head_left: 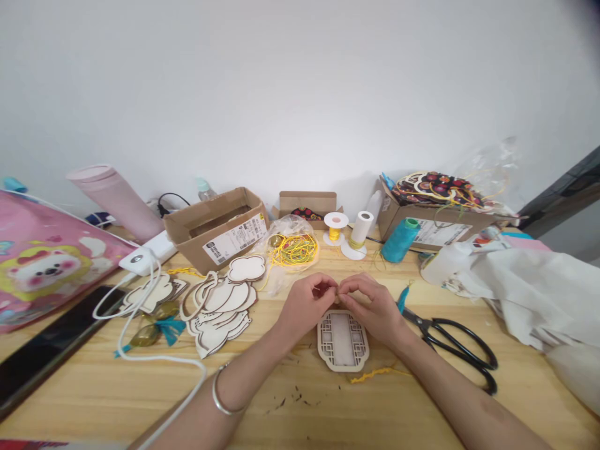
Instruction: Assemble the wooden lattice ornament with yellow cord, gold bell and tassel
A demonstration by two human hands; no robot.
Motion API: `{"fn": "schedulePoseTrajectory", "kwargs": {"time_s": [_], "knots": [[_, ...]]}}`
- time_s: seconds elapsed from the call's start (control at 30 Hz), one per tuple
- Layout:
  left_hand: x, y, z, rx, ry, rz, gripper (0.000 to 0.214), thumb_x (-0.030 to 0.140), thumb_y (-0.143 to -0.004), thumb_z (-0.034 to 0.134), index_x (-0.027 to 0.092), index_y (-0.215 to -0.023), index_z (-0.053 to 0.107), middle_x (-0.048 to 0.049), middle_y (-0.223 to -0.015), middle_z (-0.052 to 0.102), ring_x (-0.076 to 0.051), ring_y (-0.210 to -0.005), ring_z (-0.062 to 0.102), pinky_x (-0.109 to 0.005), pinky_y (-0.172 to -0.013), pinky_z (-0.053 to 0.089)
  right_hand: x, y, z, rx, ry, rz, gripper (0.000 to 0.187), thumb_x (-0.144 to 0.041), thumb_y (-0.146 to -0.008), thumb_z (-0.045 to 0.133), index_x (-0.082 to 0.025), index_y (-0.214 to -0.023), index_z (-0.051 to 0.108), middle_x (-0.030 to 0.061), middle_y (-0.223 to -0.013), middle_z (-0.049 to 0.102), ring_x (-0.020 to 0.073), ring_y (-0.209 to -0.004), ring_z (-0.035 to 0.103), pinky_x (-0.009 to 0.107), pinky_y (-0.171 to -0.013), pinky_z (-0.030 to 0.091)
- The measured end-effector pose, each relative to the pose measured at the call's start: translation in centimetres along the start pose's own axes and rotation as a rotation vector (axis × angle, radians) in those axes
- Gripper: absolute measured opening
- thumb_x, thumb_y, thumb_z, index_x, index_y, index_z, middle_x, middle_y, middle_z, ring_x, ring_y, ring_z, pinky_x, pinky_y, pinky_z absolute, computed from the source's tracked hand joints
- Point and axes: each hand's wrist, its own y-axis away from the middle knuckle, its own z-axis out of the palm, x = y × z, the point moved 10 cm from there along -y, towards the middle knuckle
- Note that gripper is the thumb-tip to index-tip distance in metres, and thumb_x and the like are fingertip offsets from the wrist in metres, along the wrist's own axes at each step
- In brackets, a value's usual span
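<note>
Two hands (pixel 309 306), one fretwork wooden plaque (pixel 342 361), three cardboard boxes (pixel 215 234) — and one pair of scissors (pixel 450 344).

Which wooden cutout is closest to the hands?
The lattice wooden plaque just below the left hand and right hand; the other cutouts lie piled further left.

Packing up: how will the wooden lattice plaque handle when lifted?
The wooden lattice plaque looks thin and stiff, so it probably lifts without flexing. Its narrow fretwork bars seem fragile and might snap if squeezed. Lying flat, it likely won't roll.
</note>
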Motion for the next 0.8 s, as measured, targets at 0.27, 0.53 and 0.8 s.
{"fn": "schedulePoseTrajectory", "kwargs": {"time_s": [0.27, 0.53, 0.8], "knots": [[-1.7, 0.0, -0.1, 0.018, 0.386, -0.212, 0.011, 0.020, -0.063, 0.063, 0.012, -0.071, 0.063, -0.0028, -0.070, 0.066, -0.012, -0.066, 0.059, -0.026, -0.067, 0.046, -1.7, -0.1, -0.2, 0.016, 0.010, -0.115, 0.008, -0.018, -0.078, 0.053, -0.022, -0.074, 0.059, 0.0026, -0.079, 0.064, 0.0158, -0.077, 0.056, 0.032, -0.072, 0.044], [1.8, 0.4, -0.9, 0.038, -0.058, 0.094, 0.013, 0.014, -0.068, 0.055, 0.015, -0.078, 0.063, -0.0025, -0.079, 0.066, -0.014, -0.076, 0.059, -0.027, -0.074, 0.046, 1.2, -0.2, -1.0, 0.092, -0.129, 0.216, 0.008, -0.024, -0.070, 0.058, -0.017, -0.068, 0.063, 0.0032, -0.067, 0.065, 0.0143, -0.061, 0.057, 0.027, -0.058, 0.047], [4.7, 1.0, 0.0, -0.027, -0.393, 0.398, 0.018, 0.013, -0.073, 0.050, 0.019, -0.088, 0.060, -0.0023, -0.086, 0.065, -0.014, -0.080, 0.058, -0.028, -0.075, 0.045, 2.9, 0.2, -0.5, 0.117, -0.268, 0.353, 0.020, -0.035, -0.066, 0.062, -0.015, -0.071, 0.061, 0.0029, -0.064, 0.062, 0.0109, -0.053, 0.053, 0.023, -0.050, 0.044]]}}
